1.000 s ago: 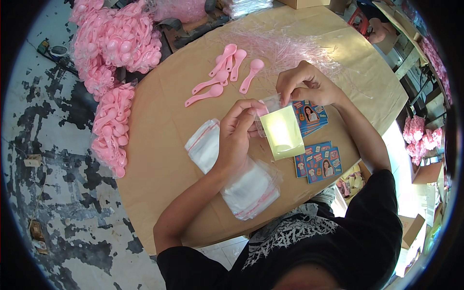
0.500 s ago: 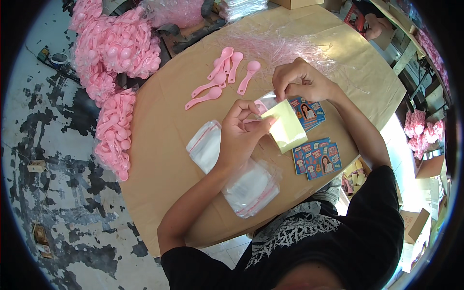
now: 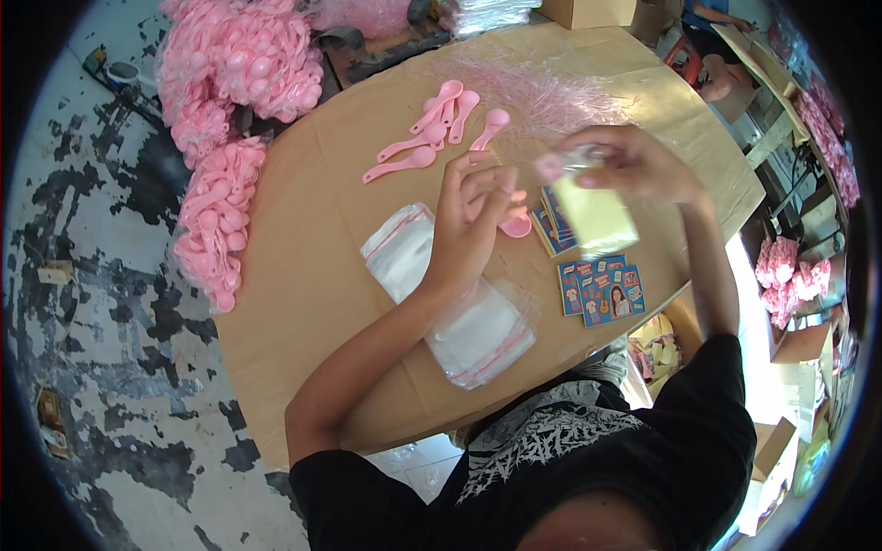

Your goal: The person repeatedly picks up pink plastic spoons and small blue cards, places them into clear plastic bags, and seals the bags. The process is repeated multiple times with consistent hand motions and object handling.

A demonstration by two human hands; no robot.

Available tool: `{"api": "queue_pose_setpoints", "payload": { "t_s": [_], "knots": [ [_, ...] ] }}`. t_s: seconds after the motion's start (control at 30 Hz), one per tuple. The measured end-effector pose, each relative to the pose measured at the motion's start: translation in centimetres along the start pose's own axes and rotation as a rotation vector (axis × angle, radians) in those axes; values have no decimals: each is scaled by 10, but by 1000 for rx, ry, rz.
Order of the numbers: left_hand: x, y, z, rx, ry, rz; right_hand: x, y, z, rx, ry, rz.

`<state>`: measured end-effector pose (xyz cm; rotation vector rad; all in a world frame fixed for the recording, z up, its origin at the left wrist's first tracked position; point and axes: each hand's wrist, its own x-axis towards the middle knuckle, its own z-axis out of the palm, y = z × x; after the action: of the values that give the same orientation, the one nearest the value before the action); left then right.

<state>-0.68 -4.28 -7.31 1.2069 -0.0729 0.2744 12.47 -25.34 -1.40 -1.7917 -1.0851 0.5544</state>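
My right hand (image 3: 638,165), blurred by motion, grips a clear plastic sleeve (image 3: 602,220) by its upper part. A pale yellow card shows through the sleeve, with a small pink piece at its top corner. My left hand (image 3: 467,225) is raised over the table, fingers apart and holding nothing I can see. Behind its fingers shows the bowl of a pink plastic spoon (image 3: 517,226); the rest of that spoon is mostly hidden. Below the left forearm lie stacks of clear sleeves (image 3: 487,335). Blue printed cards (image 3: 611,298) lie near the right hand, partly under the held sleeve.
Several loose pink spoons (image 3: 401,165) lie farther back on the brown-papered table (image 3: 322,275). Beyond them spreads a heap of thin pinkish plastic strips (image 3: 542,92). Bagged pink spoons (image 3: 218,207) hang past the left edge. A cardboard box (image 3: 588,13) stands at the back; another person sits far right.
My left hand has let go of the sleeve with the card. My right hand has taken it and moved it to the right. The view has shifted slightly.
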Motion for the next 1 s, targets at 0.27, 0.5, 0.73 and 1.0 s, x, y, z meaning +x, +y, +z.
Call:
{"api": "queue_pose_setpoints", "payload": {
  "t_s": [0.27, 0.5, 0.73, 1.0],
  "knots": [
    [5, -1, -4, -15, 104, -53, -129, -43, -52, -772, -250, 347],
    [1, 3, -5, -12, 90, 70, -45, -46, 64, -295, 0, 106],
    [-6, 13, 2, -117, -11, 263, 5, -41, 111, -439, -274, 42],
    [-4, 19, -5, -142, -69, 282, 4, -18, 104, -272, -251, -125]
  ]
}}
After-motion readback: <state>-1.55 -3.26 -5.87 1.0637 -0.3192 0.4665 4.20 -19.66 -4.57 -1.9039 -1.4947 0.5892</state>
